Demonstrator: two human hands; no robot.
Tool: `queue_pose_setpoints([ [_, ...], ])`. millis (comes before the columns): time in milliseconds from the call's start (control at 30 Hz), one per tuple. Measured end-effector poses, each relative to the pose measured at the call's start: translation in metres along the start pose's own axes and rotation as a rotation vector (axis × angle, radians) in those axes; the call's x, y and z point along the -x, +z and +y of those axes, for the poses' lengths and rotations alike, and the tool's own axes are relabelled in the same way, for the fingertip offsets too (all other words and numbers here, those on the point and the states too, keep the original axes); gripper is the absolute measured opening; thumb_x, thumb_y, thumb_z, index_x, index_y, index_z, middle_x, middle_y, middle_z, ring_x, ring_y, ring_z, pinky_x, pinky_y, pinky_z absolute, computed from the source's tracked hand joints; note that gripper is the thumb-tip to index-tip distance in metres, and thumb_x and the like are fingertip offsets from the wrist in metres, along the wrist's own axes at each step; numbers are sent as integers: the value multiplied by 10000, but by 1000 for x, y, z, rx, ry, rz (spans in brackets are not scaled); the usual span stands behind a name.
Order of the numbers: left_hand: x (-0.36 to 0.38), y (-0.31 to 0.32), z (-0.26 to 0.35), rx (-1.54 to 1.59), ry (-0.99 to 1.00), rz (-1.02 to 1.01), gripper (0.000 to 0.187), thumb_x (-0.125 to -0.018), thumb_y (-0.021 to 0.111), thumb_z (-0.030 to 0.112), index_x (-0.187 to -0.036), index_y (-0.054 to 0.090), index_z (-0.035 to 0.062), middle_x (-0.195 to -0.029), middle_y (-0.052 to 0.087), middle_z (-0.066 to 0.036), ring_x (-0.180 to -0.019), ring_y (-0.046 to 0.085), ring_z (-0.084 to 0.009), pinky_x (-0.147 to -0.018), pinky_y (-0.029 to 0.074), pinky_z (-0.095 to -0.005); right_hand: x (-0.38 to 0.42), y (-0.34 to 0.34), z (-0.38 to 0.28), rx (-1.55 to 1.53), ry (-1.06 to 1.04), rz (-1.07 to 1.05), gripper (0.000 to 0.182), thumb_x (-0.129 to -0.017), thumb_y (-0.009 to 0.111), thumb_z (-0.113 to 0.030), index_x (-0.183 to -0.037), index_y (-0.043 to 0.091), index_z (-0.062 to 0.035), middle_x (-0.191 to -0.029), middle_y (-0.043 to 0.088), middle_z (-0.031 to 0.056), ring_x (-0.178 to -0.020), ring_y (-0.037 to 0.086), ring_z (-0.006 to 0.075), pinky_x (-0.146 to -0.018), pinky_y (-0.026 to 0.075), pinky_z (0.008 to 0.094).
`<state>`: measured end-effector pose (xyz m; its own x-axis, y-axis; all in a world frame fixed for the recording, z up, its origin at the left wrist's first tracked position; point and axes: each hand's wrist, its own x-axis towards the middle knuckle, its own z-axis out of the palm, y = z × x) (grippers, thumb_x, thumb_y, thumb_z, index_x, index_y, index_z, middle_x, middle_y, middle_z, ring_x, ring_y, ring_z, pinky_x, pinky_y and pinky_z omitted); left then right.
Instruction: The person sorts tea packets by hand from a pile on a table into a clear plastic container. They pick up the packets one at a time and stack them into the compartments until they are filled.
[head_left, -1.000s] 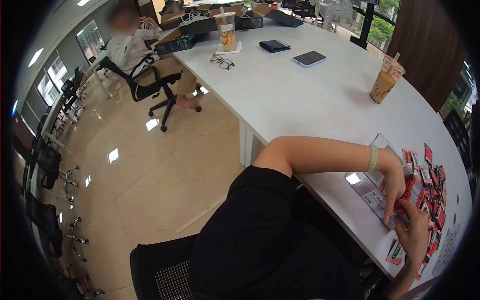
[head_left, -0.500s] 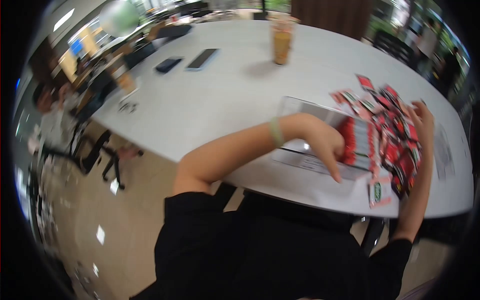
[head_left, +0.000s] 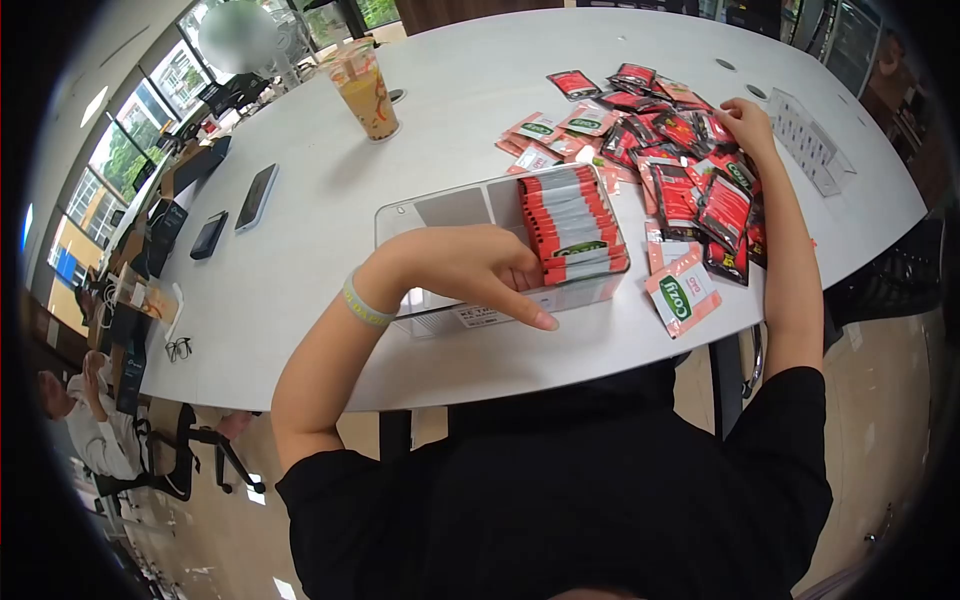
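Note:
My left hand [head_left: 475, 265] reaches over the near wall of a clear plastic box [head_left: 440, 210]. Its fingers curl inside against a row of sachets [head_left: 570, 215] packed upright at the box's right end, while the thumb lies outside the wall. At the far right edge of a loose sachet heap [head_left: 690, 160], my right hand [head_left: 747, 125] has bent fingers touching the red and black packets; whether one is pinched there is not visible. A pink Cozy sachet [head_left: 683, 292] lies near the table's front edge. More pink sachets [head_left: 545, 130] lie behind the box.
On the white table [head_left: 480, 90] stand a lidded drink cup [head_left: 365, 95] and a clear sign holder [head_left: 808, 145]. A phone [head_left: 257, 197], a dark small case [head_left: 208, 236] and glasses [head_left: 178, 349] lie to the left. Another person [head_left: 95, 425] sits beyond the left edge.
The head view has swung to the right, so the table things sit further left. My right hand has lowered onto the heap's edge. The left hand stays at the box.

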<state>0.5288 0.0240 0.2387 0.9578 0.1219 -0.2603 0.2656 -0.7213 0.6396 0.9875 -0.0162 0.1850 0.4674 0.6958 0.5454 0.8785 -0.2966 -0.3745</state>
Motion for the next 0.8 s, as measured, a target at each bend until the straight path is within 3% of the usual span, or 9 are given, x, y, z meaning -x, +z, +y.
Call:
queue_pose_setpoints([
  [133, 0, -5, 7, -96, -82, -31, 658, -711, 679, 561, -541, 391, -5, -542, 233, -24, -496, 294, -132, -455, 231, -319, 1, 6, 9, 12, 100, 137, 309, -796, 599, -341, -876, 672, -52, -837, 659, 171, -790, 633, 316, -725, 481, 389],
  [300, 0, -5, 10, -113, -92, -44, 672, -701, 678, 579, -531, 379, 1, -550, 226, -15, -493, 291, -126, -447, 228, -315, -2, 3, 21, 243, 29, 236, 366, -798, 591, -397, -873, 673, -48, -894, 642, 199, -845, 615, 337, -778, 461, 413],
  [367, -1, -6, 11, -131, -102, -47, 677, -697, 677, 585, -529, 375, 3, -551, 223, -12, -493, 288, -125, -445, 226, -315, -4, -23, 5, 90, 23, -11, 426, -771, 615, -448, -866, 671, -36, -863, 637, 204, -830, 613, 343, -763, 464, 415],
  [400, -1, -6, 11, -124, -94, -43, 678, -696, 677, 589, -528, 376, 4, -547, 224, -13, -489, 289, -125, -443, 226, -314, 0, -36, -5, 26, 26, -114, 445, -731, 673, -453, -833, 663, -20, -809, 640, 163, -737, 621, 271, -668, 478, 373],
  [433, -1, -6, 10, -119, -89, -40, 680, -694, 676, 592, -527, 376, 5, -542, 224, -13, -485, 290, -125, -441, 225, -313, 9, -51, -21, 26, 28, -110, 445, -731, 673, -453, -833, 663, -20, -809, 640, 163, -737, 621, 271, -668, 478, 373],
  [500, 0, -7, 11, -135, -97, -38, 678, -693, 675, 593, -527, 378, 8, -537, 227, -13, -481, 293, -126, -440, 224, -313, 24, -73, -48, -100, 204, -561, 390, -706, 729, -390, -800, 656, -19, -745, 639, 106, -636, 596, 176, -572, 463, 314],
  [533, 0, -6, 11, -147, -107, -35, 675, -693, 675, 594, -528, 380, 10, -533, 229, -14, -477, 295, -127, -438, 224, -313, 23, -73, -48, -18, 221, -682, 315, -700, 753, -304, -767, 644, -16, -670, 624, 58, -560, 555, 120, -508, 435, 282],
  [700, -2, -6, 7, -132, -77, -42, 659, -704, 668, 590, -533, 395, 15, -519, 250, -8, -467, 306, -128, -431, 238, -311, 21, -67, -34, 170, 123, -809, 219, -653, 760, -157, -732, 629, -1, -657, 614, 62, -643, 600, 145, -569, 466, 282],
  [800, -1, -5, 7, -109, -72, -47, 648, -714, 661, 585, -533, 401, 20, -513, 267, -5, -464, 313, -127, -428, 247, -312, 18, -62, -28, 100, 25, -619, 140, -657, 692, -80, -672, 570, -12, -642, 586, 60, -592, 550, 146, -527, 433, 299],
])
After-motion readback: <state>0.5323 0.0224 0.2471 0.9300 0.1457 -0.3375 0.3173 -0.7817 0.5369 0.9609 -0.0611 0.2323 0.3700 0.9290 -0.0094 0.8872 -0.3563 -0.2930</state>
